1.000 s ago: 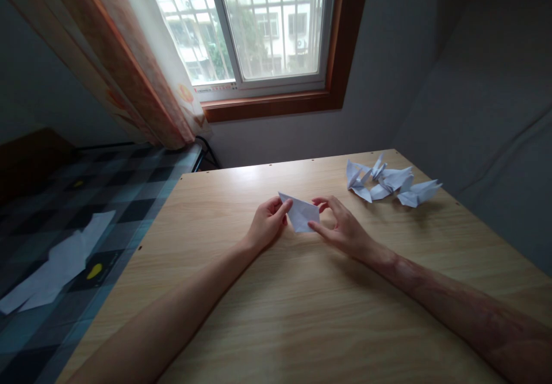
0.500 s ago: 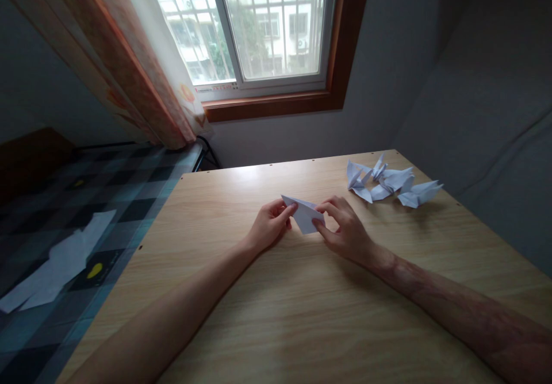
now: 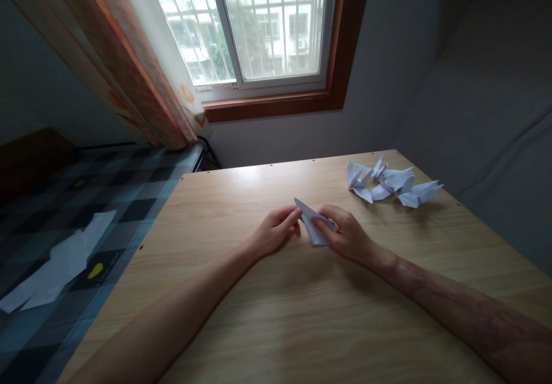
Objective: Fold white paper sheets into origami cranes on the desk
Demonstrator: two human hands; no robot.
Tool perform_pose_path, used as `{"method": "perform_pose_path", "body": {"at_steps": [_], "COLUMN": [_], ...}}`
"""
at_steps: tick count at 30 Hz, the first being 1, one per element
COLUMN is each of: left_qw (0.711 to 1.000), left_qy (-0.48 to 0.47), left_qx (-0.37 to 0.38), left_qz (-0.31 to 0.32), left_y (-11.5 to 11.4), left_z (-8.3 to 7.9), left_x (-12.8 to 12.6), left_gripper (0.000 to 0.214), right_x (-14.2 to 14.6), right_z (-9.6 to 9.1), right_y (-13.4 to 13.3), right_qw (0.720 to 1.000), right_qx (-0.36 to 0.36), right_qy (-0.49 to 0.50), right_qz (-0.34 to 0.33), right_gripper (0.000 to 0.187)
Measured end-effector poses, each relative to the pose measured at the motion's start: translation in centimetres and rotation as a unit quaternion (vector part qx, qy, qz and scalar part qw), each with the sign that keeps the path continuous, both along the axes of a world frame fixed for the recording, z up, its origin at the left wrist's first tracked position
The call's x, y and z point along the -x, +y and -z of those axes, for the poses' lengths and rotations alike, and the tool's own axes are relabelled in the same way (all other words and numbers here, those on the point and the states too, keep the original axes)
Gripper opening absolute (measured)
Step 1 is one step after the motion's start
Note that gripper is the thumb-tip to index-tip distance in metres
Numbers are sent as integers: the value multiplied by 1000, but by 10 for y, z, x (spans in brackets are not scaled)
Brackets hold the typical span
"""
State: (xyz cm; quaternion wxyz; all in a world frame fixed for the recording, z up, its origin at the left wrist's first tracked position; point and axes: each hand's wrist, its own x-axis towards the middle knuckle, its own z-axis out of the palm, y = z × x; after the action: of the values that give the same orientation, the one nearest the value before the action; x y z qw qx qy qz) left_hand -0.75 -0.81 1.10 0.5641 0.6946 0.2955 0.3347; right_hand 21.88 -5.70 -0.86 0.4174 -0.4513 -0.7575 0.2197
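Observation:
A small piece of folded white paper [image 3: 315,231] is held between my hands, a little above the middle of the wooden table [image 3: 241,321]. My right hand [image 3: 342,229] grips its right side, thumb on the near face and fingers behind. At the paper's left edge, my left hand [image 3: 280,229] pinches with thumb and forefinger; the other fingers curl below. The paper has a pointed tip at its upper left. Its far side is hidden from me.
Several folded white paper cranes [image 3: 390,183] sit together at the table's back right. To the left, loose white paper sheets [image 3: 64,263] lie on a checked bed cover [image 3: 142,177]. A window [image 3: 271,27] and a curtain [image 3: 142,62] are beyond the table.
The folded paper has moved slightly right and turned, so its tip points more upward. My right hand has shifted its grip further over it, and my left hand has followed to the right.

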Motion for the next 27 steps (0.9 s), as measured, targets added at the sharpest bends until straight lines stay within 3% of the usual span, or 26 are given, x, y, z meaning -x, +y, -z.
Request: {"method": "perform_pose_path", "body": {"at_steps": [4,8,21,27], "left_qw": [1000,998,997,999], "left_qy": [-20,-27,-16,4], "left_qx": [10,42,44,5], "left_qz": [16,31,57,47], "left_y": [-1,-4,-5,-5], "left_z": [0,2,2,0], "left_x": [1,2,3,4], "left_gripper": [46,43,42,41], "right_x": [-1,-2,-4,-3], "right_z": [0,5,6,7], "right_y": [0,2,6,6], "right_qw": [993,984,982,983], "right_qx": [82,119,120,113], "right_qy": [81,129,140,137], "right_qz": [-17,-33,-49,-41], "right_gripper": [27,27,28,28]}}
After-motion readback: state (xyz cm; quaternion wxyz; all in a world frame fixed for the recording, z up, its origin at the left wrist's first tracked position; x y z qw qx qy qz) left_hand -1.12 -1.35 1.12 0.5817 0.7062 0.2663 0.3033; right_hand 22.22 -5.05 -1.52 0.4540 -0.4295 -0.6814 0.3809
